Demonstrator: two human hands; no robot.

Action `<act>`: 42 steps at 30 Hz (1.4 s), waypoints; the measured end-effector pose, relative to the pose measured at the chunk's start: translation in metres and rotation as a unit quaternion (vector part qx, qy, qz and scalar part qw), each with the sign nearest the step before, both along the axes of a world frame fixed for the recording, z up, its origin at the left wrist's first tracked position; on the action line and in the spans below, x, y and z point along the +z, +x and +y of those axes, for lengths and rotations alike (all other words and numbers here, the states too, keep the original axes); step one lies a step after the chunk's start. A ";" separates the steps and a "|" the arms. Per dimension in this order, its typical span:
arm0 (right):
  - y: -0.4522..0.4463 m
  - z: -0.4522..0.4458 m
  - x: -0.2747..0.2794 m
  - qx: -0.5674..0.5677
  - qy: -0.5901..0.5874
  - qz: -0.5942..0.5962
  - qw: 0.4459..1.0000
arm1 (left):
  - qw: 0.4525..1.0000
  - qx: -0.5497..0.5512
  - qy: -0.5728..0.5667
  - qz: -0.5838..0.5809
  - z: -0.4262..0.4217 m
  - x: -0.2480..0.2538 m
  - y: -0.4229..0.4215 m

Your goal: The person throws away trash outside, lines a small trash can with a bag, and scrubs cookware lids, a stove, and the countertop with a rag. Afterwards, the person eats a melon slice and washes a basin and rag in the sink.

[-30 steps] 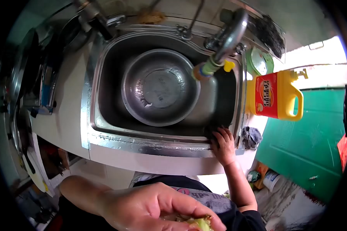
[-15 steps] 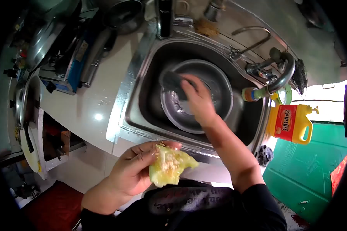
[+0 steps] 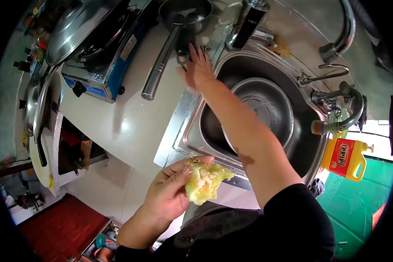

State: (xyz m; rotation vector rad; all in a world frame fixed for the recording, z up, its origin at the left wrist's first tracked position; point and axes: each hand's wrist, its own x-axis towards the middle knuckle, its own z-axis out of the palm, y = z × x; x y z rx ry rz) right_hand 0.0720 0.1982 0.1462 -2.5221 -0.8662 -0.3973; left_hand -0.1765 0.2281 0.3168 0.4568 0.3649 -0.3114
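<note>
Occupying the left hand [image 3: 166, 192]: one ragged, pale yellow-green piece of vegetable [image 3: 205, 184] with a pulpy, seedy face, which is being pinched between thumb and fingers. It is being held in front of the stainless-steel sink [image 3: 308, 131], outside the round grey metal basin [image 3: 280, 104] that is being contained there.

Right hand [image 3: 199, 72]: fingers and thumb are being held spread above the pale, glossy countertop [image 3: 118, 126]. A small, dark tool with a looped end [image 3: 183, 49] is being bracketed by thumb and forefinger; whether it is being touched cannot be told. The bare right forearm [image 3: 249, 129] is being held across sink and basin.

Adjacent items: a grey metal pan [image 3: 197, 19] with a long, tubular handle is being kept just beside the dark tool; a blue-sided tabletop stove [image 3: 96, 77] is being kept to the left. Beyond the sink's right side, a yellow plastic jug with a red label [image 3: 358, 159] is being stored.

Hazards, as judged: the moist-looking piece is being supported by one pinch only, so a drop is being risked should that pinch be eased; loose pulp could be shed likewise. A knock to the pan is being risked through its long handle, should the spread hand be swung left. Fumbling of the dark tool is also being invited by its crowded position against the pan.
</note>
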 end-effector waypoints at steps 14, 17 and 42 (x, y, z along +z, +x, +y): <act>-0.184 -0.031 0.040 0.327 0.168 0.446 0.816 | 0.987 0.119 0.110 -0.015 0.001 -0.011 0.021; -0.219 -0.056 0.015 0.312 0.006 0.283 0.907 | 0.989 0.089 0.111 -0.032 -0.006 -0.019 0.025; -0.272 -0.252 0.046 0.128 -0.045 0.220 0.966 | 0.962 0.088 0.251 -0.064 -0.093 -0.036 0.019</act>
